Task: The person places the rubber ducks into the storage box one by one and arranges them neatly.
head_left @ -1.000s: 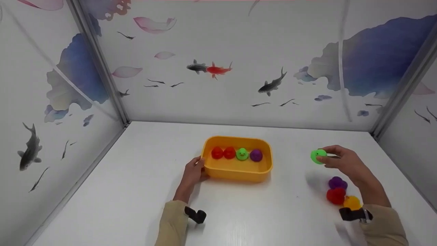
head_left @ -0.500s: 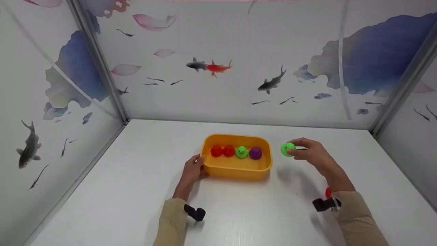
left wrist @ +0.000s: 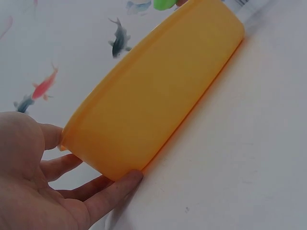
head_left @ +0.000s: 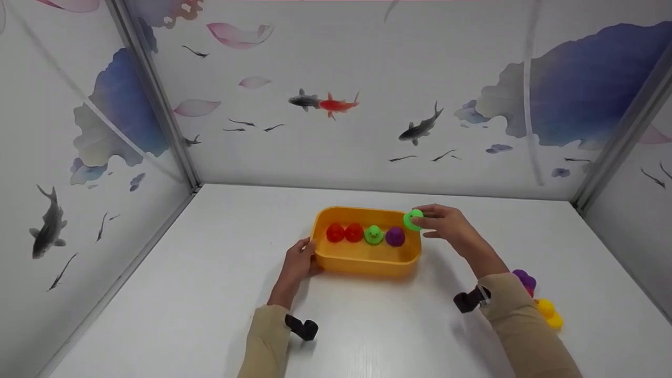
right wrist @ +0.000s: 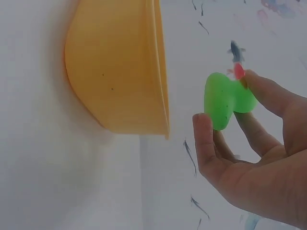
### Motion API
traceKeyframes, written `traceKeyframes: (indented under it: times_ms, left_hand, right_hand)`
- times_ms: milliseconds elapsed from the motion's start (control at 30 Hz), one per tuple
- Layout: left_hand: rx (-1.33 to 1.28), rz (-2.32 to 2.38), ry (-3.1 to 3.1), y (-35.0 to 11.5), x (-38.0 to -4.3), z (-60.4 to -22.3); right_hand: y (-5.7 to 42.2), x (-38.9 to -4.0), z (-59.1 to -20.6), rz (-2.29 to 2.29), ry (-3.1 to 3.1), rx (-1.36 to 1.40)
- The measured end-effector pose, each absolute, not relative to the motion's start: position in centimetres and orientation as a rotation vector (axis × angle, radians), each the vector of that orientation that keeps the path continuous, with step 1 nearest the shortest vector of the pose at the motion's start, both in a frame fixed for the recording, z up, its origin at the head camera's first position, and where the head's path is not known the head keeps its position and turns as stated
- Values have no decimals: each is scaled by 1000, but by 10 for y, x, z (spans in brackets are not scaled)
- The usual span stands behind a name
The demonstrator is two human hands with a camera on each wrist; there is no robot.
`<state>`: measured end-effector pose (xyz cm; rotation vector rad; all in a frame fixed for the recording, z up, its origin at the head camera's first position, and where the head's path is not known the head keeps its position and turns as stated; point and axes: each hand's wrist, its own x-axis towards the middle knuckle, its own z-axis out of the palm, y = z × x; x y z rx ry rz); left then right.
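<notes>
My left hand (head_left: 297,261) holds the left end of a yellow-orange plastic bin (head_left: 362,266). The left wrist view shows its thumb at the rim and its fingers along the lower side wall (left wrist: 153,91). Between the thumb and fingers of my right hand (head_left: 446,224) is a green rubber duck (head_left: 413,219), raised over the bin's back right corner; the right wrist view shows the duck (right wrist: 219,101) above rim height. Inside the bin stand, in a row, two red toys (head_left: 345,232), a second green duck (head_left: 374,235) and a purple toy (head_left: 395,237).
Right of the bin, partly behind the right sleeve (head_left: 520,320), lie a purple toy (head_left: 523,279), a sliver of a red one and a yellow duck (head_left: 549,315). White panels printed with fish (head_left: 420,128) enclose the white table (head_left: 210,273) at the back and sides.
My right hand has carried the green duck leftward, from above the loose toys on the right to the bin's right rim. My left hand has kept its place on the bin.
</notes>
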<state>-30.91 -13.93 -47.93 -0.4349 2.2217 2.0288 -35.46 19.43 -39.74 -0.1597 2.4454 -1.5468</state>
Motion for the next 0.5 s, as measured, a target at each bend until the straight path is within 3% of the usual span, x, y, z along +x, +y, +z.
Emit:
traceKeyframes:
  times_ms: [500]
  left_hand:
    - [-407,2030,2244,-140,-308,-481]
  right_hand:
    - [141,-357,-400,-1512,2385,-109]
